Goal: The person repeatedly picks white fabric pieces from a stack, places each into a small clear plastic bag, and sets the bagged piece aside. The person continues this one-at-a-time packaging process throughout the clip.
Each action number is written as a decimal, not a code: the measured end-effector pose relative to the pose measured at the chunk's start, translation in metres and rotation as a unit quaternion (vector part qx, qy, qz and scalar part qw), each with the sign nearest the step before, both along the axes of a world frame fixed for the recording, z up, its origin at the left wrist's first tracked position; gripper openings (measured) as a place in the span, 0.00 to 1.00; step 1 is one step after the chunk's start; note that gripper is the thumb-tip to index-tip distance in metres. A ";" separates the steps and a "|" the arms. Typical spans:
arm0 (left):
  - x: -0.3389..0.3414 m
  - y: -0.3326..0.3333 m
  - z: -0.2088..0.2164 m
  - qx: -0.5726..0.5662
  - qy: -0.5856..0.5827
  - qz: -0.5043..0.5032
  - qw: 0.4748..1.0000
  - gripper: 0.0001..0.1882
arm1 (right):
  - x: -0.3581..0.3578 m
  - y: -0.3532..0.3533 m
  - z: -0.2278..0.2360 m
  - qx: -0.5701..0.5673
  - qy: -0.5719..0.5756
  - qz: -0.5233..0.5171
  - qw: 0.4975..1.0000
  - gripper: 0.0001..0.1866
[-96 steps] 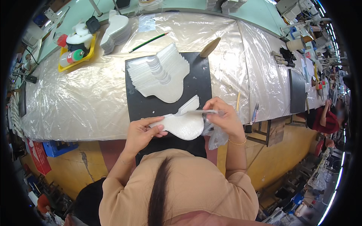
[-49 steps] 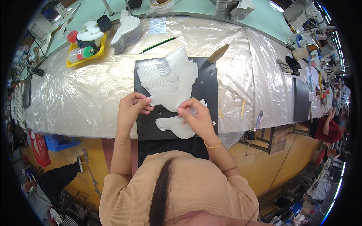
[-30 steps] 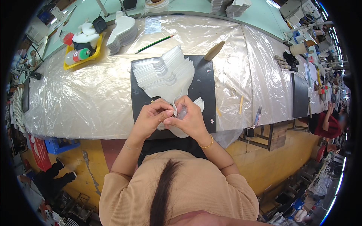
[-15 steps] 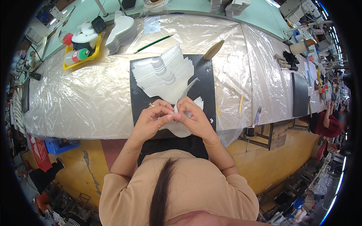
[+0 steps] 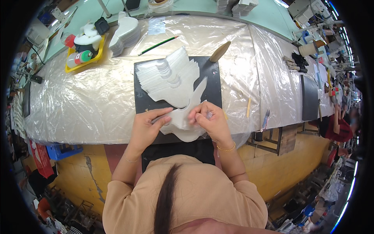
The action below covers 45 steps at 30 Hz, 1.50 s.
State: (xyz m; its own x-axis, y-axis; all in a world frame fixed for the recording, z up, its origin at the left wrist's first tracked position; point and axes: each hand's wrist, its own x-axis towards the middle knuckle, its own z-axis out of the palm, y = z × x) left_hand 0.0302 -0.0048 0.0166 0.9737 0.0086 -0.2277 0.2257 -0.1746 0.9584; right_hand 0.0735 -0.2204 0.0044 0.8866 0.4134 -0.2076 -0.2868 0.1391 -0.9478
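Observation:
My left hand pinches the left end of a curved white cut-out piece, thumb on top. A narrow arm of that piece points up and away to the right. My right hand is at the piece's right side with fingers curled in; slight blur hides what they grip, though something pale shows beside them. Just beyond lies a fanned stack of similar white pieces on a black board. More white pieces lie under and nearer than my hands.
A pointed wooden tool stands at the board's far right corner. Further off are a green pencil, another white stack and a yellow basket with bottles. A plastic sheet covers the table. A blade-like tool lies right.
My hands have moved apart from their meeting point, the right one going rightward and the left slightly left. The white piece has turned from edge-on to lying flatter between them.

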 end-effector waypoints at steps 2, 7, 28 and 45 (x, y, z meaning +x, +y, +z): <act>0.000 0.001 0.004 0.025 -0.025 -0.009 0.999 0.11 | 0.002 -0.002 0.000 -0.007 -0.038 -0.017 0.999 0.11; -0.005 -0.003 0.011 0.084 -0.083 -0.028 0.993 0.10 | -0.002 -0.016 0.009 -0.295 -0.115 0.063 0.946 0.11; -0.016 0.001 -0.042 0.192 -0.021 -0.091 0.977 0.14 | 0.014 -0.135 0.016 -0.046 -0.050 -0.365 0.929 0.09; 0.044 0.056 -0.058 -0.034 0.079 0.162 0.983 0.11 | 0.006 -0.044 -0.007 -0.129 -0.026 -0.133 0.982 0.08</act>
